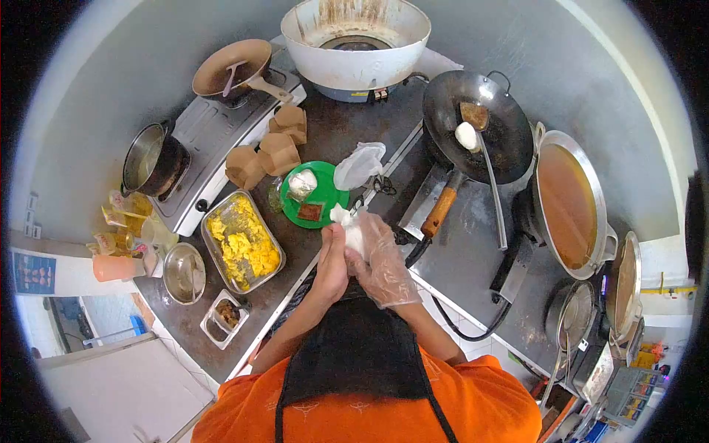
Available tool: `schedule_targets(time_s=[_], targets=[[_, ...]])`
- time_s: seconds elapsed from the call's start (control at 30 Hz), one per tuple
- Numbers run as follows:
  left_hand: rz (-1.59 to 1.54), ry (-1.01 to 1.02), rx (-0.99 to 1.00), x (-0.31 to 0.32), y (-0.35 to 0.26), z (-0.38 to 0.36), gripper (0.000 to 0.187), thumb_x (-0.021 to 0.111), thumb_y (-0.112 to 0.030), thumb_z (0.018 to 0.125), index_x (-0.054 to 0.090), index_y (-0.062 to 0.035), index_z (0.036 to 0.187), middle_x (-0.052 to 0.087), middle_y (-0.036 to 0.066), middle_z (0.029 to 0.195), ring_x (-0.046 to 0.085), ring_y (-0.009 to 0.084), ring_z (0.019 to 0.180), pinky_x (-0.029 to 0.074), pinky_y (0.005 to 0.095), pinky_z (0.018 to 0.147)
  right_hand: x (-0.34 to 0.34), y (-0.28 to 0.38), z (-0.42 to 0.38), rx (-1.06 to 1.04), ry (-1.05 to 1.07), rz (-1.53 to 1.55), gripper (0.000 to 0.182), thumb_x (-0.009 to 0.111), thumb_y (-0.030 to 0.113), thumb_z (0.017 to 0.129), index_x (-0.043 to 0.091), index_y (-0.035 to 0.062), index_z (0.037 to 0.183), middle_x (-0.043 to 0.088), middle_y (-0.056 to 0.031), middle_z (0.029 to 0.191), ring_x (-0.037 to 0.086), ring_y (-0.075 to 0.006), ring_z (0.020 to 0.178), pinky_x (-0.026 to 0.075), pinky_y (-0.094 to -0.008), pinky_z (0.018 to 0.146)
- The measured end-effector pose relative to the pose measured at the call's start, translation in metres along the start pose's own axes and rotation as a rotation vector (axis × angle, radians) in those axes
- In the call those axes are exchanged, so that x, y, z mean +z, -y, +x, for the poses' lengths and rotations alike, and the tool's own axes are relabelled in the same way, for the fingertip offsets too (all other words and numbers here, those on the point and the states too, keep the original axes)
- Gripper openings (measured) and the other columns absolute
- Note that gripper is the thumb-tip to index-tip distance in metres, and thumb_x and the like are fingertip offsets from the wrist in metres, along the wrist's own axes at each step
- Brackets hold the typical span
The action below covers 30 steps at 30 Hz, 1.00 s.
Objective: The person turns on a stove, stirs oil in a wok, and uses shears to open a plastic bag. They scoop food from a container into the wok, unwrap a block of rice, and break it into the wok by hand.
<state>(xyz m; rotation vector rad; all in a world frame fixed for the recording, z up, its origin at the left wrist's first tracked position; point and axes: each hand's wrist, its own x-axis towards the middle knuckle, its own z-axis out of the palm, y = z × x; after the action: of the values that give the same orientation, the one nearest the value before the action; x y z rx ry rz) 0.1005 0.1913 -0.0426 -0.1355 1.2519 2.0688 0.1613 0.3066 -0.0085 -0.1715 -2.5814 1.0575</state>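
My left hand (331, 260) is bare, its fingers closed at one side of a small white plastic bag (353, 233). On my right hand (384, 260) there is a clear plastic glove, and its fingers wrap the bag's other side. The bag's top is bunched up; what it contains I cannot make out. Just beyond my hands lies a green plate (334, 198), which bears a white plastic-wrapped bundle (302, 184) and a flat reddish-brown packet (310, 213). A loose translucent plastic bag (360, 166) touches the plate's right edge.
To the left stand a metal tray (275, 275) of scrambled egg, brown paper boxes (279, 153) and a gas stove (214, 140). At right are a wok (509, 159) holding a ladle (493, 184), a cleaver (426, 203) and a pot (607, 221) of brown broth.
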Motion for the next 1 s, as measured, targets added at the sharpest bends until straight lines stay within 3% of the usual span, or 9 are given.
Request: schedule_targets(time_s=[0.07, 0.23, 0.43, 0.5, 0.57, 0.8, 0.83, 0.9, 1.0], targets=[[0.096, -0.034, 0.208, -0.003, 0.004, 0.005, 0.047, 0.038, -0.048, 0.108, 0.037, -0.005, 0.128, 0.049, 0.011, 0.128, 0.049, 0.0177, 0.118, 0.04, 0.0346, 0.104, 0.003, -0.002, -0.003, -0.156, -0.069, -0.084, 0.057, 0.057, 0.015, 0.096, 0.036, -0.0051, 0.145, 0.057, -0.0309, 0.123, 0.056, -0.0455, 0.119, 0.045, -0.0493, 0.102], [0.446, -0.106, 0.431, 0.003, 0.012, 0.004, 0.043, 0.047, -0.034, 0.108, 0.03, 0.0015, 0.127, 0.047, 0.017, 0.127, 0.047, 0.0187, 0.118, 0.037, 0.0337, 0.105, 0.014, -0.002, -0.014, 0.167, 0.009, -0.083, 0.029, 0.057, 0.012, 0.094, 0.055, -0.0008, 0.12, 0.067, -0.0228, 0.096, 0.067, -0.0424, 0.082, 0.055, -0.0487, 0.071], [0.577, -0.141, 0.457, -0.01, 0.01, 0.008, 0.044, 0.047, -0.035, 0.108, 0.033, 0.0015, 0.129, 0.054, 0.016, 0.123, 0.055, 0.0205, 0.114, 0.043, 0.0329, 0.102, 0.006, -0.014, 0.004, 0.081, -0.149, -0.146, 0.011, 0.061, 0.011, 0.091, 0.065, 0.0013, 0.093, 0.066, -0.0233, 0.082, 0.066, -0.041, 0.078, 0.055, -0.0467, 0.068], [-0.132, 0.019, 0.108, -0.011, -0.008, 0.008, 0.051, 0.041, -0.041, 0.109, 0.04, 0.0027, 0.135, 0.058, 0.017, 0.128, 0.06, 0.0254, 0.116, 0.048, 0.0363, 0.102, 0.0, -0.02, 0.01, 0.145, -0.218, -0.191, 0.016, 0.06, 0.014, 0.096, 0.067, 0.001, 0.089, 0.067, -0.016, 0.078, 0.067, -0.0314, 0.071, 0.055, -0.0414, 0.066], [-0.207, 0.172, 0.006, -0.015, -0.025, 0.004, 0.06, 0.033, -0.048, 0.108, 0.043, 0.0009, 0.141, 0.058, 0.016, 0.136, 0.059, 0.029, 0.123, 0.049, 0.0422, 0.105, -0.009, -0.023, 0.013, 0.703, -0.122, 0.664, 0.023, 0.056, 0.018, 0.101, 0.067, -0.0002, 0.092, 0.065, -0.0057, 0.074, 0.064, -0.02, 0.066, 0.055, -0.0358, 0.066], [-0.51, 0.231, -0.089, -0.024, -0.025, 0.019, 0.063, 0.028, -0.053, 0.108, 0.042, -0.0049, 0.147, 0.054, 0.013, 0.144, 0.055, 0.0269, 0.13, 0.044, 0.0436, 0.111, 0.01, -0.059, -0.001, 0.94, 0.007, 1.223, 0.031, 0.05, 0.025, 0.105, 0.062, -0.0038, 0.105, 0.065, -0.0105, 0.09, 0.063, -0.0185, 0.079, 0.053, -0.0335, 0.073], [-0.462, 0.216, -0.072, -0.022, -0.026, 0.019, 0.063, 0.029, -0.053, 0.108, 0.041, -0.0053, 0.147, 0.052, 0.013, 0.146, 0.054, 0.0268, 0.131, 0.043, 0.0439, 0.111, 0.01, -0.06, -0.003, 0.936, 0.006, 1.22, 0.031, 0.05, 0.025, 0.105, 0.062, -0.0038, 0.105, 0.065, -0.0105, 0.09, 0.063, -0.0185, 0.079, 0.053, -0.0335, 0.073], [-0.412, 0.208, -0.048, -0.016, -0.034, 0.02, 0.063, 0.029, -0.053, 0.108, 0.04, -0.0056, 0.148, 0.051, 0.013, 0.147, 0.052, 0.0267, 0.133, 0.042, 0.0441, 0.112, -0.001, -0.046, 0.002, 0.538, -0.285, 0.21, 0.032, 0.053, 0.028, 0.103, 0.063, -0.0023, 0.107, 0.065, -0.0069, 0.088, 0.062, -0.0187, 0.078, 0.052, -0.0344, 0.072], [-0.257, 0.212, -0.095, 0.0, -0.039, 0.012, 0.062, 0.028, -0.052, 0.108, 0.045, -0.0044, 0.145, 0.05, 0.013, 0.147, 0.051, 0.0281, 0.134, 0.04, 0.0446, 0.114, -0.014, -0.004, 0.012, 0.337, -0.352, 0.417, 0.038, 0.05, 0.033, 0.105, 0.061, -0.0013, 0.115, 0.066, -0.01, 0.102, 0.063, -0.021, 0.089, 0.051, -0.035, 0.081]])
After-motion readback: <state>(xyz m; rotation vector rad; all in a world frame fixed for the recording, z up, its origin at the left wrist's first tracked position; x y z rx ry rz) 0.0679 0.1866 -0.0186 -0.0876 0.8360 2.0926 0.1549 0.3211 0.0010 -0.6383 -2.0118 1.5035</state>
